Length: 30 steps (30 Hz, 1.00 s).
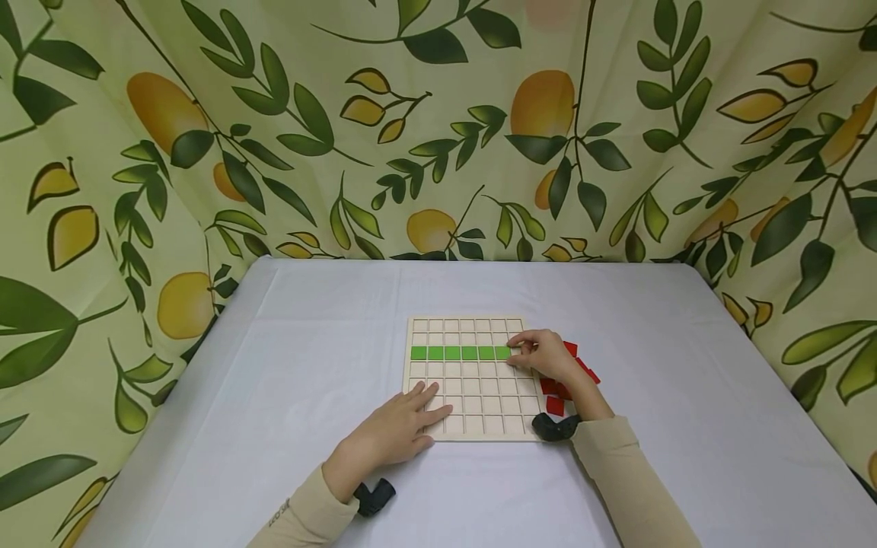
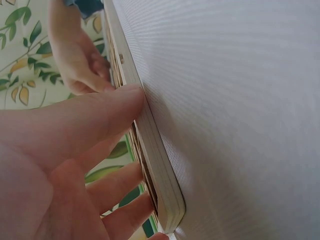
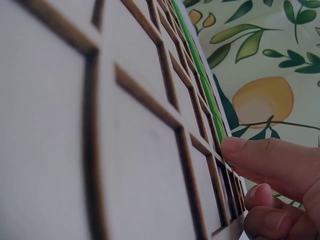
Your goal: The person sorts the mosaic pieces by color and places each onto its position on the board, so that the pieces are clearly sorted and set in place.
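Observation:
A pale wooden grid board lies on the table, with a row of several green square tiles across its upper part. My left hand rests on the board's lower left corner, fingers spread over the cells. In the left wrist view its thumb touches the board's side edge. At the row's right end, my right hand pinches the last green tile between thumb and index fingertips. The right wrist view shows that thumb against the green row; the index fingertip's contact is hidden there.
Several red square tiles lie loosely beside the board's right edge, partly under the right hand and forearm. A white cloth covers the table. A leaf-and-fruit patterned curtain hangs behind and along the sides. Dark camera mounts sit at both wrists.

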Motion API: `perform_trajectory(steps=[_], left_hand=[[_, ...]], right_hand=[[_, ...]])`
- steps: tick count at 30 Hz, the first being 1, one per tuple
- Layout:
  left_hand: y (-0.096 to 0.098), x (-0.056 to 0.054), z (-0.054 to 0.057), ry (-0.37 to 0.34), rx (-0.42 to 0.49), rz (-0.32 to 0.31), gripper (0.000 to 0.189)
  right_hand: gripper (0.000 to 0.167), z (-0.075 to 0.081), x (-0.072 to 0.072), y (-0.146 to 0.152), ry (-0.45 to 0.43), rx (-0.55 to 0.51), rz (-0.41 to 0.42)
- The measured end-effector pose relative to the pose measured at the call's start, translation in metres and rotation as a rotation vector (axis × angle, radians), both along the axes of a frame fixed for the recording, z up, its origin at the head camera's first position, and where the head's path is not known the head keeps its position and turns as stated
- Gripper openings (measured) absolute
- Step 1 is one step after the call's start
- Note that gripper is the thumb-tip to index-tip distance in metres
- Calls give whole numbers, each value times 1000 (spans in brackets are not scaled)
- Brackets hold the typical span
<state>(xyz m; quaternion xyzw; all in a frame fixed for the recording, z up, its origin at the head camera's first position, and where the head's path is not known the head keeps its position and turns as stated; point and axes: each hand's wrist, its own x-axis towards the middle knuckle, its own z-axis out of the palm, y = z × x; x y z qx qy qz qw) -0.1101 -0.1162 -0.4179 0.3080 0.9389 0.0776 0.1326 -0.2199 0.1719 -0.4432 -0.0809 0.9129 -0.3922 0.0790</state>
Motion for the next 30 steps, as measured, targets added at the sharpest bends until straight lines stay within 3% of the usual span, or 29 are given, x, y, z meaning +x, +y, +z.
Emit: perform_trajectory(steps=[17, 30], left_hand=[[-1, 0, 0, -1, 9, -5, 50], [-1, 1, 2, -1, 17, -3, 50]], right_hand=[[26, 2, 8, 16, -1, -17, 27], [27, 7, 13, 31, -4, 0, -2]])
